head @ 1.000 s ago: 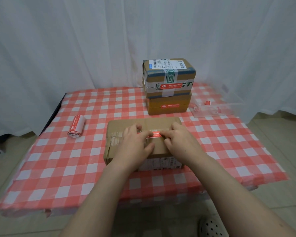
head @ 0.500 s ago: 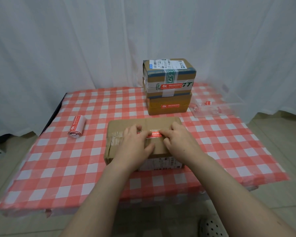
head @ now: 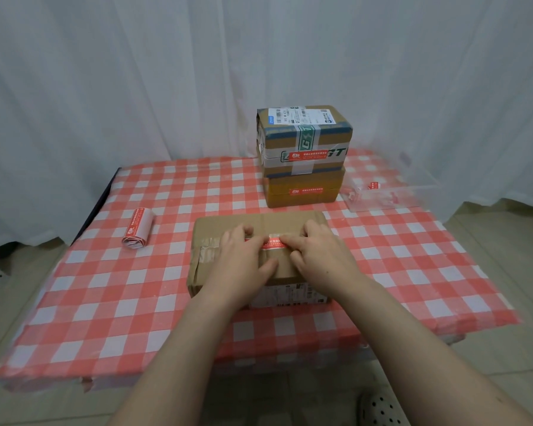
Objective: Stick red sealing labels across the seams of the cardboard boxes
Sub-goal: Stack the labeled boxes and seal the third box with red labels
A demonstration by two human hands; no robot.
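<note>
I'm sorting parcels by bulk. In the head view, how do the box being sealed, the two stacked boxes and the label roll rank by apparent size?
1. Box being sealed, though it is nearest the camera.
2. Upper stacked box.
3. Lower stacked box, its top hidden.
4. Label roll.

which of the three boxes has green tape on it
The upper box at the back; the box beneath it and the near box show no green.
</note>
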